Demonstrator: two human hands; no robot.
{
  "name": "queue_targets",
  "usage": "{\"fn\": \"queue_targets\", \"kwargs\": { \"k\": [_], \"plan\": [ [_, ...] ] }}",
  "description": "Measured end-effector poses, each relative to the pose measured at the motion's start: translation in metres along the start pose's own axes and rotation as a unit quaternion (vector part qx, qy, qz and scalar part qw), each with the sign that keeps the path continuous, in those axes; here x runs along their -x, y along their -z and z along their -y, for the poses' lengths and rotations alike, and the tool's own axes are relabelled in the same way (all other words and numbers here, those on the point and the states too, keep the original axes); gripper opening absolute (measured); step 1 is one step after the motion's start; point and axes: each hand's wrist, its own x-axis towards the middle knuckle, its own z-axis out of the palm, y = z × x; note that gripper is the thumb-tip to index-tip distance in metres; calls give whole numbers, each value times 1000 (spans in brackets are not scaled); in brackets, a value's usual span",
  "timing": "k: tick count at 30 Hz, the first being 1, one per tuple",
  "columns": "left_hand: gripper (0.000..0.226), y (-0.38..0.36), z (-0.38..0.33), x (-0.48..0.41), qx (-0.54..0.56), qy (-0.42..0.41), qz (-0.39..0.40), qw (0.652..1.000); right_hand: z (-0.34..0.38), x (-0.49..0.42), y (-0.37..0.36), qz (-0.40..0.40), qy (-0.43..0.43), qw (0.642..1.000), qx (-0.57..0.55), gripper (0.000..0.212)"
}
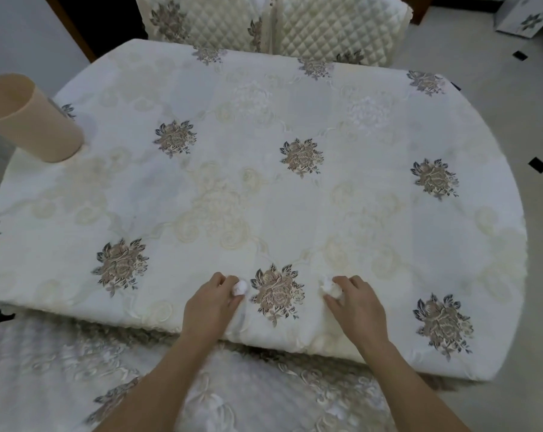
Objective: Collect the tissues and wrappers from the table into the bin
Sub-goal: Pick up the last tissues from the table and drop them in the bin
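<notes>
Pinching one crumpled tissue ball (240, 287) in the left hand (212, 302) and another tissue wad (332, 287) in the right hand (356, 302), both at the tabletop (264, 188) near edge; closing fingertips fully before lifting, then carrying toward the beige bin (30, 120) far left.

No readable text, labels, brands or numbers; box (527, 18) far right too blurred to tell.

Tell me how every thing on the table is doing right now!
Left hand: closed on a crumpled tissue.
Left tissue: balled up, pinched at the fingertips.
Right hand: closed on another tissue.
Right tissue: crumpled, held against the tablecloth.
Bin: upright, open-topped, at the table's far left.
</notes>
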Motion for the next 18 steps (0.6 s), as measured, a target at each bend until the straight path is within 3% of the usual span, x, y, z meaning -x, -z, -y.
{"fn": "queue_targets", "kwargs": {
  "k": [6, 12, 18],
  "plan": [
    [21, 0, -14, 2, 52, 13, -22, 998, -6, 5, -3, -25, 11, 999, 38, 19],
    [18, 22, -40, 0, 126, 30, -44, 991, 12, -5, 34, -21, -18, 995, -91, 21],
    [20, 66, -81, -5, 180, 15, -96, 979, 35, -15, 95, -81, -18, 984, -157, 19]
  ]
}}
